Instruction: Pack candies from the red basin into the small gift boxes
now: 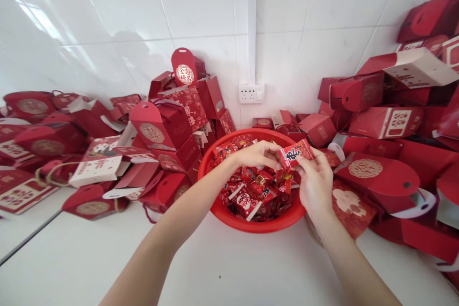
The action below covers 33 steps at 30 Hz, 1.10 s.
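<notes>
A red plastic basket [258,227] sits on the white bench [251,267], filled with wrapped sweets [245,203], mostly red, some with white lettering. Over the basket, toward its right rim, a red packet [294,153] with black characters is held up above the sweets. The right hand [316,176] is clamped on this packet, its thumb pressed over the front near the right end. The left hand [261,156] reaches across the basket, its fingers bent at the packet's left end; whether they pinch it or only touch it, I cannot tell.

To the left of the basket, red gift boxes [161,126] are heaped, several with round gold emblems; one on top, just behind the basket's left side, has its rounded flap [184,68] upright. To the right of the basket, more red boxes [383,168] are piled higher, some tilted. Behind the basket, a white socket [251,93] is fixed to the tiled wall [201,5], below a vertical white strip [252,19].
</notes>
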{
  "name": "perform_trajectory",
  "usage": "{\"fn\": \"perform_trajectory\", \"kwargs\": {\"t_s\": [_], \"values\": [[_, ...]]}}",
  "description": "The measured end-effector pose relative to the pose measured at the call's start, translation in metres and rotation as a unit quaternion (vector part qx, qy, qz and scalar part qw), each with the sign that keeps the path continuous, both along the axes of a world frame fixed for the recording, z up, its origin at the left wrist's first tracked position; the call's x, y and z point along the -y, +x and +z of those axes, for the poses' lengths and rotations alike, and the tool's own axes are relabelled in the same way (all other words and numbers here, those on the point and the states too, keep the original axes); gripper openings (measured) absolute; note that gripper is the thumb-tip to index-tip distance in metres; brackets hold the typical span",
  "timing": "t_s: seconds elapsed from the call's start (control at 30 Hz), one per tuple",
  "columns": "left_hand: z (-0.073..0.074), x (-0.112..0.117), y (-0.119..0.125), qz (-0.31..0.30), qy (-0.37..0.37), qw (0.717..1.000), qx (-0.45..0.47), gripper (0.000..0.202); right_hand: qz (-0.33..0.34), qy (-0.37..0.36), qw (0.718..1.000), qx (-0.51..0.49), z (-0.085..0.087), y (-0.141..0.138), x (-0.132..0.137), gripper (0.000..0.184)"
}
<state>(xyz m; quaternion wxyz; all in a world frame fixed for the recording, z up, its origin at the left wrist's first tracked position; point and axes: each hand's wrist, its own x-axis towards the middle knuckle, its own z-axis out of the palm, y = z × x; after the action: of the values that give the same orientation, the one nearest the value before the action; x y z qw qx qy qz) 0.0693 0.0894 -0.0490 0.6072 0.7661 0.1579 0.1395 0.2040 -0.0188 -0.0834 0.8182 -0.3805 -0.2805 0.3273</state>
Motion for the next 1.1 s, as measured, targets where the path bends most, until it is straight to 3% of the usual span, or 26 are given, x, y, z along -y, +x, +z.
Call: {"fn": "perform_trajectory", "kwargs": {"t_s": [0.1,0.2,0.33,0.47,0.67,0.73,0.87,0.93,1.1], "values": [[0.000,-0.004,-0.003,0.019,0.127,0.989,-0.070,0.023,-0.004,-0.005,1.000,0.000,0.000,0.000,0.000,0.031],[0.000,-0.011,-0.009,0.067,0.278,0.941,-0.182,0.020,0.004,-0.011,1.000,-0.003,0.000,0.000,0.000,0.032],[0.003,-0.018,-0.018,0.103,0.328,0.885,-0.312,0.032,0.007,-0.014,1.000,-0.005,0.001,0.000,0.001,0.034],[0.007,-0.021,-0.023,0.108,0.381,0.853,-0.341,0.053,0.007,-0.008,1.000,-0.008,0.002,-0.001,0.001,0.032],[0.005,-0.021,-0.020,0.173,0.397,0.834,-0.342,0.034,-0.005,-0.010,1.000,-0.013,0.002,-0.001,0.000,0.032],[0.006,-0.020,-0.018,0.144,0.380,0.835,-0.372,0.032,-0.008,-0.010,1.000,-0.012,0.002,0.000,0.000,0.032],[0.014,-0.020,-0.019,0.036,0.265,0.872,-0.411,0.015,-0.008,-0.010,1.000,-0.012,0.003,-0.001,0.000,0.032],[0.017,-0.020,-0.021,0.026,0.241,0.875,-0.418,0.008,-0.007,-0.012,1.000,-0.011,0.003,-0.001,0.000,0.032],[0.016,-0.016,-0.018,0.078,0.316,0.832,-0.449,0.030,-0.008,-0.013,1.000,-0.005,0.002,-0.001,0.000,0.032]]}}
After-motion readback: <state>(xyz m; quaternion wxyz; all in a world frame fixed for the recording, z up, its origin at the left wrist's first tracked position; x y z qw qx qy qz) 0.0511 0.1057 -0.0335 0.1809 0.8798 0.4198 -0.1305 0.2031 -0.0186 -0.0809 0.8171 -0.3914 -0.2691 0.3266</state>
